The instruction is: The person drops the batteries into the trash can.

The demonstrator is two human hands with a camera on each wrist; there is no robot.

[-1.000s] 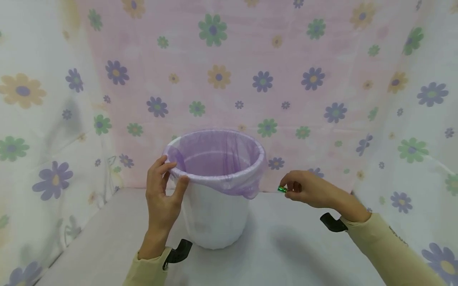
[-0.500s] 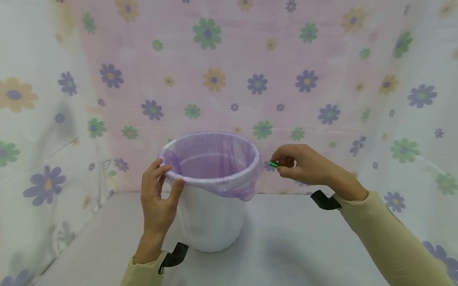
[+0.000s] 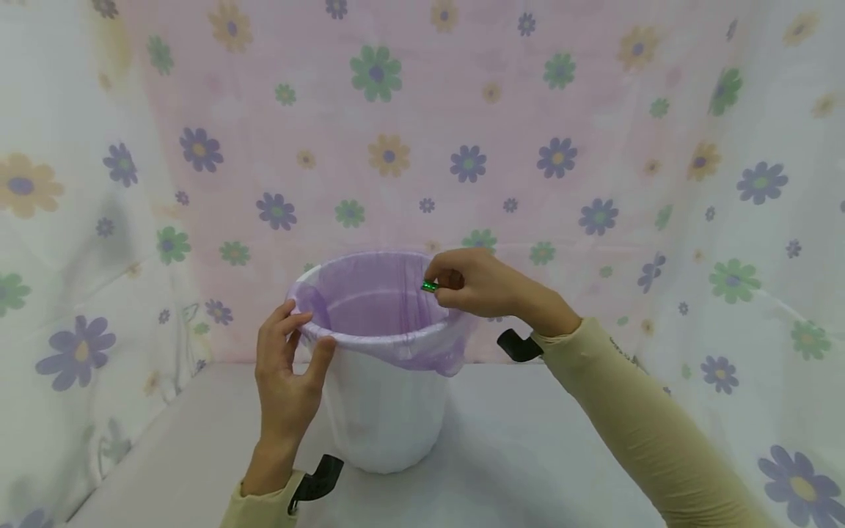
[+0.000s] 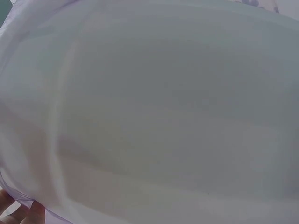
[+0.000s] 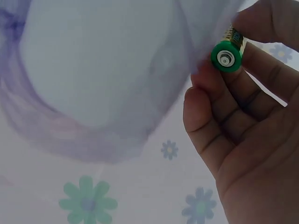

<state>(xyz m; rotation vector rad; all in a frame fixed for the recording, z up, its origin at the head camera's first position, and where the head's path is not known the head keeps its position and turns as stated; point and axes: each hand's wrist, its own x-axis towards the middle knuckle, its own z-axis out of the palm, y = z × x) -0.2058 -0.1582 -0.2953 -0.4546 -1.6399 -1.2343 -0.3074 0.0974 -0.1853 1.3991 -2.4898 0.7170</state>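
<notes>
We pinch a small green battery [image 3: 430, 286] between the thumb and curled fingers of our right hand [image 3: 482, 284], holding it over the right part of the bin's mouth, just inside the rim. From the right wrist view the battery [image 5: 227, 54] points end-on at the camera, its green cap and metal contact showing, with the fingertips [image 5: 261, 21] closed round its body and the palm below.

Our left hand [image 3: 285, 374] grips the near left rim of the white waste bin [image 3: 389, 411]: the thumb lies on the outside of the rim and the fingers curl over the top onto the purple bin liner [image 3: 379, 297], which is folded over the rim and hangs loose on the right side. The left wrist view is filled by the bin's pale wall [image 4: 154, 112], with only a fingertip showing at the lower left corner.

The bin stands near the back edge of a pale grey table [image 3: 528, 469], about midway along it. Flower-printed cloth [image 3: 462, 110], pink at the back and white at the sides, hangs round the table on three sides.
</notes>
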